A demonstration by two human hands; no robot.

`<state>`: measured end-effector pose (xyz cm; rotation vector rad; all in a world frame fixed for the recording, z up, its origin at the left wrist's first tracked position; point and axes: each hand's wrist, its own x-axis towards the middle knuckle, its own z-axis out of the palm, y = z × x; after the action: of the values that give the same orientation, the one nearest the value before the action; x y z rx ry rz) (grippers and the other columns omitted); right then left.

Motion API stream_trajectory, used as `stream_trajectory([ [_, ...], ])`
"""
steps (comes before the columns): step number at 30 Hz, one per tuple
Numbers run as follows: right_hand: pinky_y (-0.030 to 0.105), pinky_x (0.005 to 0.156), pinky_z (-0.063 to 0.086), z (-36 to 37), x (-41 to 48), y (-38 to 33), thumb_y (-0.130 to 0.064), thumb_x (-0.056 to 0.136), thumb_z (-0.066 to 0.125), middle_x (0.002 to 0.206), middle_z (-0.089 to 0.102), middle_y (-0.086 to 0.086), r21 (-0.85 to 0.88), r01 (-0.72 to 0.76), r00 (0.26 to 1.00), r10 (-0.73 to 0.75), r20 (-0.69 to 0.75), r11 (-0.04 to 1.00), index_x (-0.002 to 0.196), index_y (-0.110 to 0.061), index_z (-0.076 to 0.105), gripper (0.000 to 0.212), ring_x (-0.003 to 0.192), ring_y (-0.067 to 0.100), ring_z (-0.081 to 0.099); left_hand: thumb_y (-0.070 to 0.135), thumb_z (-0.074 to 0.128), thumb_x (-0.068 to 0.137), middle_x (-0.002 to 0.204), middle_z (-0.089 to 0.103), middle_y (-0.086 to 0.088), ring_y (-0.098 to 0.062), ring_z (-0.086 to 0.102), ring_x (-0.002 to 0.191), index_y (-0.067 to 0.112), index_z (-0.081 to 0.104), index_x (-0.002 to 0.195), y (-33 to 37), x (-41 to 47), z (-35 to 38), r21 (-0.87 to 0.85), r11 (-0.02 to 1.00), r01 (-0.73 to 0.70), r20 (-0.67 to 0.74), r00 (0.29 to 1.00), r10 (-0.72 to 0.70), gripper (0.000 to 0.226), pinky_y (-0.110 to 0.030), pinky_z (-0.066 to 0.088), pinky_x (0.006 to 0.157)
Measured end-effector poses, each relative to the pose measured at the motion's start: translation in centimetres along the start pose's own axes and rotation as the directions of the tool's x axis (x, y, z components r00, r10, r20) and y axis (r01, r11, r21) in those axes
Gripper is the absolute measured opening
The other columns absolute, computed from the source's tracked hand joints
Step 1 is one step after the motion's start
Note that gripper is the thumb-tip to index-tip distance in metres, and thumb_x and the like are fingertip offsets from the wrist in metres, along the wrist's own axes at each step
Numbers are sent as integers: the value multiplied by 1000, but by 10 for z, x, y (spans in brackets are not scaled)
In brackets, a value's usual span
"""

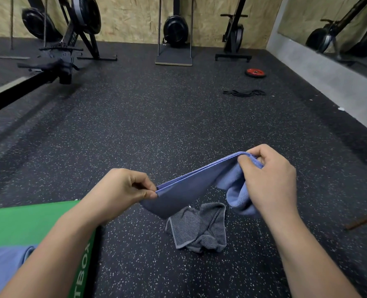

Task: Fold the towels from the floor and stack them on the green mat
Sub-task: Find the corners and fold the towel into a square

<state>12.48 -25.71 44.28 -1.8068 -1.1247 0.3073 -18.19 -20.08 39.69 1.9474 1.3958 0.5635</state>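
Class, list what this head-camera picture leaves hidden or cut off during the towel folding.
Head view:
1. Blue cloth on the green mat: cut by the left edge, covered by the left forearm; fold unclear.
2. Mat's white lettering: cut off by the bottom edge.
3. Grey towel: top hidden behind the held blue towel.

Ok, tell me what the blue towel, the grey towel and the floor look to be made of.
The blue towel looks like soft matte cloth, likely microfibre: it sags and has a stitched hem. The grey towel is finely ribbed fabric with a sewn border, crumpled limp. The floor is probably rubber gym matting, matte black with white flecks.
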Motion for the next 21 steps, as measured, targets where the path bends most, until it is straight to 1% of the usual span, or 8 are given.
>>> stream_trajectory([
  [3,11,60,43,0,0,-1,-20,93,70,69,67,-6,7,12,1000,-12,-4,1000,81,-21,68,12,74,5,61,21,95,80,74,77,14,-7,72,70,30,81,74,2,0,-2,40,998,-47,-73,996,49,18,-24,55,68],
  [6,12,58,43,-1,-1,-1,-20,93,69,70,66,-8,11,14,1000,-14,0,1000,81,-20,68,12,73,5,61,18,92,84,72,76,15,-2,68,65,29,79,76,2,-1,-5,50,997,-61,-113,991,66,19,-17,50,62],
  [8,13,58,44,-1,-1,0,-20,92,70,70,66,-8,10,15,1000,-15,7,1000,80,-21,68,12,71,6,61,20,90,85,70,75,13,-3,65,61,30,77,78,0,-1,-7,70,996,-50,-120,991,58,18,-20,51,59],
  [11,13,58,44,-1,0,2,-21,92,70,70,67,-5,11,9,1000,-9,11,1000,81,-21,68,11,71,7,62,17,88,87,72,75,13,-11,69,66,31,76,81,-6,0,-8,101,994,-37,-141,989,51,20,-28,54,64],
  [13,13,59,44,-1,1,3,-21,91,70,71,68,-6,5,6,1000,-6,14,1000,82,-20,68,10,73,7,62,11,85,87,75,76,12,-15,71,70,30,76,83,-9,0,-10,63,997,-42,-166,985,51,21,-27,53,66],
  [16,14,60,44,0,2,4,-23,91,70,73,69,-10,-9,-5,1000,5,21,1000,82,-20,68,9,74,6,63,11,80,90,73,74,9,-11,64,62,27,74,87,-16,2,-15,23,999,-32,-223,974,37,17,-26,49,63],
  [18,15,59,44,1,3,5,-25,91,70,73,69,-9,-25,-20,999,21,27,999,83,-21,68,9,74,5,62,14,78,92,73,72,6,-11,58,62,25,71,92,-22,5,-16,-43,998,-37,-239,971,26,13,-32,50,64],
  [21,14,56,42,0,4,7,-27,93,68,76,70,-9,-60,-46,998,49,47,997,84,-22,67,10,74,3,63,19,80,97,83,72,-5,-18,60,73,21,71,101,-27,6,-18,-218,973,-68,-254,967,10,10,-42,51,74],
])
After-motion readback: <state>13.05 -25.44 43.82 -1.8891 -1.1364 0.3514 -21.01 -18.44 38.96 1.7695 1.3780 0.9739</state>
